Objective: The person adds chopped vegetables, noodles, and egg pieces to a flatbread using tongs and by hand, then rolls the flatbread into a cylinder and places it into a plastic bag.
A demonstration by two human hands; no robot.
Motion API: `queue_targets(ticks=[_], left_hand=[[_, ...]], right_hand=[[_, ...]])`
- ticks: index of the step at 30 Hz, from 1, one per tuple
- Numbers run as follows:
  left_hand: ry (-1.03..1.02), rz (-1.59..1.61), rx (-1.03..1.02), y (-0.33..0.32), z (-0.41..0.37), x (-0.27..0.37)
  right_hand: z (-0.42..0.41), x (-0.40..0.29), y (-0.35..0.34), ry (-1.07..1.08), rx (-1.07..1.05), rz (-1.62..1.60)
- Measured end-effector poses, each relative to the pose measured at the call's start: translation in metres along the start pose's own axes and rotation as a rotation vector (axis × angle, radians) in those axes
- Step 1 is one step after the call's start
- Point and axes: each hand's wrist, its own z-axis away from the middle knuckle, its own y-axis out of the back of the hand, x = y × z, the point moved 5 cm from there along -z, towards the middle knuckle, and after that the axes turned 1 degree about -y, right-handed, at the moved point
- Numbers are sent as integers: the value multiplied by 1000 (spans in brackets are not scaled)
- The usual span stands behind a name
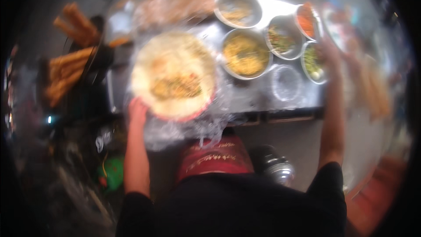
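A large pale flatbread (174,52) lies on a round red-edged base (210,101), over clear plastic sheeting (167,135). Across its near half runs a heap of mixed shredded filling (177,87). My left hand (137,107) grips the near left edge of the base. To the right, my right hand (329,51) is blurred beside a metal bowl of green pieces (312,61) and a bowl of orange shreds (306,19). Whether its fingers hold anything is too smeared to see. Farther in are a bowl of yellow shreds (246,54) and a bowl of mixed vegetables (281,39).
Another metal bowl (238,9) stands at the back of the metal table (250,97), near a plastic-wrapped brown stack (177,3). A clear round container (286,83) is near the front. Fried dough sticks (67,72) are at left. Below are a red stool (215,158) and a shiny metal vessel (279,171).
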Motion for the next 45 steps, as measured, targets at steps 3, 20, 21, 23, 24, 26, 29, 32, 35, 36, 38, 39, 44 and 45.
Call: queue_targets(ticks=[3,20,21,23,24,26,29,32,35,36,38,39,44,45], left_hand=[[40,-69,65,-34,4,3],[16,-81,121,-67,26,17],[8,-86,119,-69,29,20],[3,-82,100,-64,24,15],[-1,-82,89,-61,21,13],[10,-83,74,-65,23,17],[35,-98,77,-62,24,17],[38,-114,95,-57,20,13],[31,-118,94,-57,16,11],[29,-119,87,-57,16,12],[12,-93,67,-65,14,11],[3,-83,45,-68,16,12],[57,-57,-21,-29,-7,-4],[76,-51,6,-33,-4,-2]], right_hand=[[82,-14,-116,13,-48,101],[224,162,-376,447,-469,1264],[224,166,-392,496,-465,1200],[225,177,-423,589,-490,1178],[227,183,-439,636,-506,1165],[227,186,-437,669,-460,1206],[225,184,-410,529,-388,1387],[220,189,-359,492,-338,1451],[223,193,-324,585,-315,1436],[224,197,-314,540,-325,1454],[225,206,-296,517,-319,1424],[228,217,-290,541,-304,1381],[233,174,-272,507,-324,1039],[232,148,-262,435,-324,1013]])
